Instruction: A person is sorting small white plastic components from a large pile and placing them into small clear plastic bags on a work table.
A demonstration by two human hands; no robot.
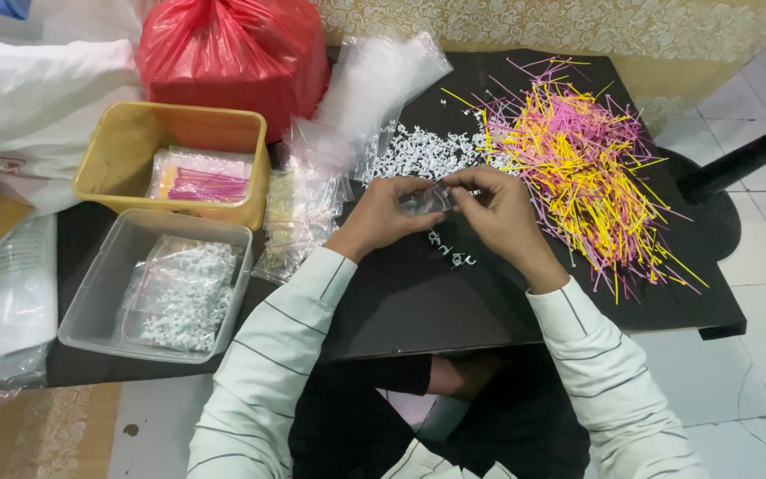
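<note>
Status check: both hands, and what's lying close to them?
Left hand and right hand both pinch one small clear plastic bag. Loose white plastic pieces lie just below. Nothing blocking.

Both forearms, in white sleeves with thin dark stripes, reach forward and angle inward until the hands meet at the centre. The left hand [381,215] curls palm-inward, fingers bent and pinched toward the thumb. The right hand [500,213] mirrors it, knuckles up, its fingertips almost touching those of the left.
</note>
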